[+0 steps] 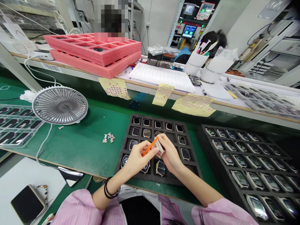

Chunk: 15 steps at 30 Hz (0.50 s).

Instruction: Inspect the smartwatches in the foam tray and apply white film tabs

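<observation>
The left hand [134, 161] grips a slim orange stick [150, 146] between thumb and fingers, its tip meeting a pale folded strip [159, 147] pinched by the right hand [171, 154]. Both hands sit just above a black foam tray [192, 168] of watch bodies [185, 153]; keeping them low and steady should stop the strip slipping. Further left, small pale scraps [109, 137] lie on a green mat [77, 150], near a grey desk fan [59, 105].
</observation>
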Each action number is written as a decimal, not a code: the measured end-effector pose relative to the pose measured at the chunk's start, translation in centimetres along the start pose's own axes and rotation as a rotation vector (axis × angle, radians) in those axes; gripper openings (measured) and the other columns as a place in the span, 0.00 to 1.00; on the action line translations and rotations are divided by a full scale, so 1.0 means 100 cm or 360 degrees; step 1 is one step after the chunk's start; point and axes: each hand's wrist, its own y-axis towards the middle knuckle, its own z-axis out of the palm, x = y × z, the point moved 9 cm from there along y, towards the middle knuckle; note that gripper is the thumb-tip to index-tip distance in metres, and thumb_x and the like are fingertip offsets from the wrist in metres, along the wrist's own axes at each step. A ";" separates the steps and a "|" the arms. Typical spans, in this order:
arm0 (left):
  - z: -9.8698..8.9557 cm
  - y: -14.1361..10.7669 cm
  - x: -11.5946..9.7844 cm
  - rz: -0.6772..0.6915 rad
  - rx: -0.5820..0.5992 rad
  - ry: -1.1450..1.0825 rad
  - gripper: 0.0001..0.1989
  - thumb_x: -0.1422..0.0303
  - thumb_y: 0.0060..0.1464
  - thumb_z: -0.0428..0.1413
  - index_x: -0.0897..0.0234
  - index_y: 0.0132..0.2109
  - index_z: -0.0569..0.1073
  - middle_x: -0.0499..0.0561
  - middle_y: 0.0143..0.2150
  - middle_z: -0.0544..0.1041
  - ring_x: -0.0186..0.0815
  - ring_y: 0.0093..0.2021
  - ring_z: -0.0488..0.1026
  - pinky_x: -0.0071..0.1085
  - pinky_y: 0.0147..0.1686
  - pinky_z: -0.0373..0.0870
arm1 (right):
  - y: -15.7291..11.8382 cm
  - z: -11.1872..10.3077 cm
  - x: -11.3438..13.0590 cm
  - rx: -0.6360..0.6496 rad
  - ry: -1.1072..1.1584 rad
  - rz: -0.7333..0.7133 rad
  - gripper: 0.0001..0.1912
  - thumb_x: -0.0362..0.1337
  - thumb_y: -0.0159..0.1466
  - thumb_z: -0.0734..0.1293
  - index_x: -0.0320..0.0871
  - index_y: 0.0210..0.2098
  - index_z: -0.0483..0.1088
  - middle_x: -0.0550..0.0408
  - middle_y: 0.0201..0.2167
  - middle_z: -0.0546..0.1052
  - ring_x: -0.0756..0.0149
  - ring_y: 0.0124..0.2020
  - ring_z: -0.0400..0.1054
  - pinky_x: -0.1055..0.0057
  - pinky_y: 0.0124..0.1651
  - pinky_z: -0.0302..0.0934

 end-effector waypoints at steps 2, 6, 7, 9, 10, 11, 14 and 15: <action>0.001 0.001 -0.001 0.0034 -0.0021 0.0073 0.15 0.57 0.56 0.56 0.66 0.30 0.68 0.49 0.26 0.73 0.31 0.27 0.70 0.27 0.30 0.67 | -0.001 -0.003 -0.005 -0.0025 -0.0194 -0.0038 0.15 0.48 0.60 0.70 0.45 0.31 0.63 0.66 0.19 0.64 0.77 0.16 0.54 0.79 0.18 0.49; -0.028 -0.002 0.004 0.0070 -0.0219 0.0338 0.17 0.58 0.58 0.50 0.64 0.27 0.64 0.43 0.21 0.62 0.27 0.21 0.58 0.24 0.22 0.56 | 0.010 -0.029 0.016 -0.0087 -0.0675 -0.0358 0.15 0.51 0.62 0.66 0.47 0.36 0.61 0.63 0.24 0.67 0.73 0.18 0.59 0.75 0.21 0.54; -0.044 -0.004 0.006 0.0068 -0.0308 0.0441 0.17 0.57 0.58 0.50 0.63 0.27 0.63 0.42 0.20 0.60 0.27 0.20 0.56 0.24 0.21 0.53 | 0.014 -0.045 0.030 -0.0194 -0.0872 -0.0489 0.15 0.51 0.64 0.64 0.47 0.37 0.61 0.61 0.27 0.69 0.71 0.21 0.61 0.74 0.22 0.56; -0.086 -0.010 0.006 0.0063 -0.0542 0.0744 0.17 0.57 0.58 0.49 0.62 0.27 0.62 0.42 0.20 0.58 0.28 0.20 0.56 0.24 0.22 0.51 | 0.021 -0.078 0.058 -0.0483 -0.1469 -0.0737 0.15 0.52 0.65 0.61 0.46 0.39 0.62 0.55 0.31 0.72 0.67 0.27 0.65 0.70 0.29 0.59; -0.107 -0.014 0.007 0.0028 -0.0641 0.0967 0.17 0.57 0.58 0.49 0.62 0.26 0.61 0.43 0.20 0.59 0.29 0.21 0.57 0.25 0.23 0.51 | 0.028 -0.093 0.064 -0.0551 -0.1791 -0.0744 0.17 0.53 0.65 0.59 0.45 0.39 0.62 0.53 0.32 0.73 0.65 0.29 0.67 0.68 0.32 0.60; -0.128 -0.017 0.010 -0.0057 -0.0728 0.1192 0.16 0.58 0.57 0.50 0.62 0.25 0.62 0.43 0.20 0.60 0.30 0.21 0.58 0.25 0.24 0.52 | 0.035 -0.108 0.068 -0.0572 -0.1882 -0.0725 0.18 0.54 0.65 0.59 0.45 0.38 0.63 0.52 0.31 0.74 0.63 0.29 0.67 0.66 0.33 0.60; -0.171 -0.025 0.028 -0.0397 -0.0737 0.1602 0.13 0.59 0.57 0.48 0.61 0.28 0.66 0.47 0.20 0.67 0.35 0.20 0.63 0.27 0.24 0.52 | 0.049 -0.136 0.066 -0.0534 -0.2039 -0.0683 0.20 0.56 0.62 0.59 0.45 0.33 0.63 0.52 0.26 0.72 0.60 0.27 0.65 0.64 0.32 0.59; -0.180 -0.028 0.032 -0.0488 -0.0726 0.1683 0.13 0.59 0.58 0.48 0.61 0.29 0.67 0.48 0.21 0.68 0.37 0.21 0.66 0.27 0.24 0.53 | 0.050 -0.139 0.063 -0.0504 -0.2086 -0.0683 0.20 0.56 0.62 0.59 0.45 0.32 0.64 0.52 0.25 0.72 0.58 0.28 0.65 0.62 0.34 0.59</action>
